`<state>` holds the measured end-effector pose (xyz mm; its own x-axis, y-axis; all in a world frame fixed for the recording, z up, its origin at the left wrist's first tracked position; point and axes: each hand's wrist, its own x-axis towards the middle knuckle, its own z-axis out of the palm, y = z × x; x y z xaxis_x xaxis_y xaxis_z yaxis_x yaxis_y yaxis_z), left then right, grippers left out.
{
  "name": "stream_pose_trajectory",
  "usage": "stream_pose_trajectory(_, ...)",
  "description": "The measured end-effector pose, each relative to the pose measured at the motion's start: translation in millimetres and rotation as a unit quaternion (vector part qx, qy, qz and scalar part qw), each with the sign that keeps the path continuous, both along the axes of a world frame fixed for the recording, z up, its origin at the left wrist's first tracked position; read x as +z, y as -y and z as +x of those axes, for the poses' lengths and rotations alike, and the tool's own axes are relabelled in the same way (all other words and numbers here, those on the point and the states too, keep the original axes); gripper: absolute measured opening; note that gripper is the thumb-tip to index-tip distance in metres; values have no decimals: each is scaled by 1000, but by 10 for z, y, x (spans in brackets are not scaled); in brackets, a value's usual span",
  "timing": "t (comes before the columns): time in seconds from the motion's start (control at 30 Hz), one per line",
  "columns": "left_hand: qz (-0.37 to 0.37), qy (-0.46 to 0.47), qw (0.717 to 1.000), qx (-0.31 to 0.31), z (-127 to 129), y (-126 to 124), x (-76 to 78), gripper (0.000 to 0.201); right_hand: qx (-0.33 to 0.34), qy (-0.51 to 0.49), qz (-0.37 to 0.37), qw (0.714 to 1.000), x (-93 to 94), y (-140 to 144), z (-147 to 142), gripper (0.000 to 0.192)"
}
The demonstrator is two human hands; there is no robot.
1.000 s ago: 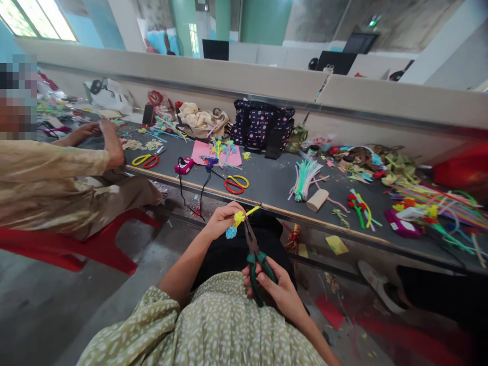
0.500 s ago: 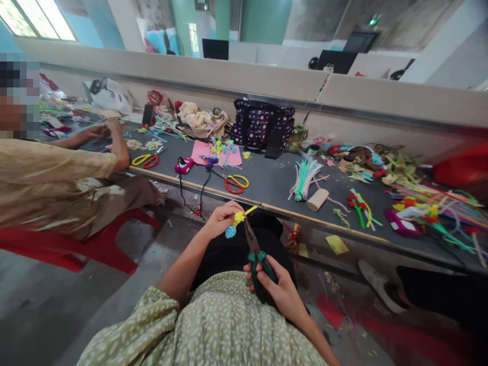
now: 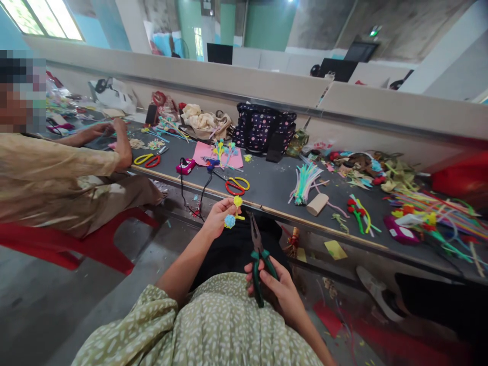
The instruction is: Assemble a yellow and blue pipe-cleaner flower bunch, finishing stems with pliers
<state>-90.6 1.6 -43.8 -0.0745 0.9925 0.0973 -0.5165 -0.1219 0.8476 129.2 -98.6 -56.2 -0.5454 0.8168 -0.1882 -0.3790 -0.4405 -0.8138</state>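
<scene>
Below the table edge, left hand raised pinching pipe-cleaner flower, right hand gripping pliers.

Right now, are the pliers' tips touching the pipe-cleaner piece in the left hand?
Apart. The head view shows dark gap between the pliers tips and the pipe-cleaner piece held by the left hand.

no readable text, labels, brands or numbers anywhere, green ceiling sign too blurred to make out

Green-handled pliers; yellow-and-blue pipe-cleaner flower.
</scene>
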Motion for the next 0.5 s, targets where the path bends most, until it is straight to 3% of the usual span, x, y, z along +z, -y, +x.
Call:
stream_pose_trajectory(0.33, -97, 94, 989, 60, -35, -101, -24, 32, -6, 14, 2, 1000, 22, -21, -20, 17)
stream_pose_trajectory(0.5, -131, 132, 981, 57, -72, -132, -29, 32, -8, 26, 9, 1000, 11, -38, -15, 19)
